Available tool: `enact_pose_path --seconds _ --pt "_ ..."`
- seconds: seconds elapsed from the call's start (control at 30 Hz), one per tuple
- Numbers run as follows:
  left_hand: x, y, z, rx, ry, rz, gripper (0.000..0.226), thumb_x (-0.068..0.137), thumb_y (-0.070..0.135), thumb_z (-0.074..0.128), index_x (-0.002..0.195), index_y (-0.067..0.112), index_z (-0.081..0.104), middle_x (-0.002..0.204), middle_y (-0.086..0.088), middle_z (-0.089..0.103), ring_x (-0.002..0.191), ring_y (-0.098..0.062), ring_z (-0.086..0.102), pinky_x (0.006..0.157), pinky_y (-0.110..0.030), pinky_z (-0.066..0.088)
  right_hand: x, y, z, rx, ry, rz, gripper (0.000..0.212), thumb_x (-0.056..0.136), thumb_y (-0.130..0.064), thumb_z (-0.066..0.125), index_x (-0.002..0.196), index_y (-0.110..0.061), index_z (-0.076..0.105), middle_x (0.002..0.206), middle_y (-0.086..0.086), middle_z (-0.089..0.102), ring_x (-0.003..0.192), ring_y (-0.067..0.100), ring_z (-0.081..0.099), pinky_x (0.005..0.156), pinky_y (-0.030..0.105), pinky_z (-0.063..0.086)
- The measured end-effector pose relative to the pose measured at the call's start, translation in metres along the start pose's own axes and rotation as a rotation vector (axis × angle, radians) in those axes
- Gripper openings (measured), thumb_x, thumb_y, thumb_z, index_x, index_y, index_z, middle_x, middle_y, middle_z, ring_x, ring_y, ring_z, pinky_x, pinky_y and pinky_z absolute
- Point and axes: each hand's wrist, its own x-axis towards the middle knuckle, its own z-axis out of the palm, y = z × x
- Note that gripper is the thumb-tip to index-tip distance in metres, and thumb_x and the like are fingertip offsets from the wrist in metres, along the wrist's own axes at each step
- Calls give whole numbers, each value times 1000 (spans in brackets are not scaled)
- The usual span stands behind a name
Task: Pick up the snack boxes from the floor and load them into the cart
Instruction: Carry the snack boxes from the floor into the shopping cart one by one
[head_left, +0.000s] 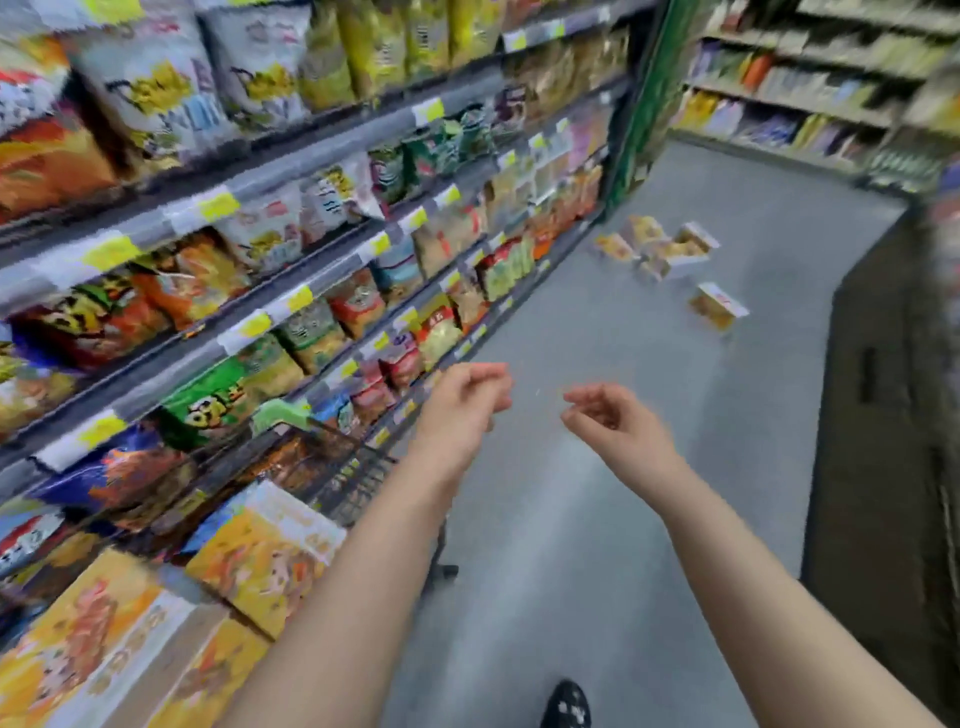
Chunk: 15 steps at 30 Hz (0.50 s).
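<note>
- Head view, blurred by motion; details soft.
- Left hand (467, 400) raised in front, fingers loosely curled inward, not closed on anything; it holds nothing and touches nothing.
- Right hand (613, 421) beside it, apart from the left, fingers half curled with thumb near the fingertips; nothing between them, empty.
- Both forearms bare, stretched forward over the grey floor (597, 519).
- Cart (332, 467): dark wire basket at lower left, close against the shelving, with a green handle piece at its far rim. The left forearm passes over its right edge.
- Snack boxes in the cart (270, 556): yellow-orange cartons, stacked and tilted, filling the near part of the basket.
- Snack boxes on the floor (660, 249): a loose cluster lying well ahead, near the far end of the shelf base; one box (717, 306) lies apart, nearer to the person.
- Shelves (260, 234) of bagged snacks run along the left edge of the aisle.
- Dark fixture (893, 415) closes in the right edge.
- Floor open between the hands and the boxes.
- A dark shoe (566, 706) shows at the bottom edge.
</note>
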Motion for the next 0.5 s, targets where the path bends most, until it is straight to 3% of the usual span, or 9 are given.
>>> enact_pose_path --seconds 0.13,0.23,0.43,0.5 --pt "22 5 113 -20 -130 -13 17 94 11 56 84 25 57 85 7 62 75 -4 59 67 -21 40 8 30 -105 1 145 22 17 88 -3 63 104 -9 62 78 -5 58 56 -9 52 57 4 41" --pt "39 4 177 -26 -197 -22 16 94 10 55 86 24 58 86 7 64 77 -7 60 69 -22 42 14 50 -172 7 268 46 15 88 -8 65 95 -20 62 80 -5 59 61 -5 53 55 4 40" --pt "80 5 255 -10 -254 -69 18 92 8 56 84 24 59 84 7 65 77 -8 61 71 -22 43 29 83 -251 31 410 118 16 87 -12 66 91 -27 62 80 -6 62 66 -4 57 59 5 42" --pt "100 3 276 0 -277 -82 17 92 10 57 84 25 60 86 7 66 79 -8 62 73 -23 43 43 97 -267 34 443 140 16 87 -12 66 91 -28 62 82 -5 63 74 6 58 65 8 44"
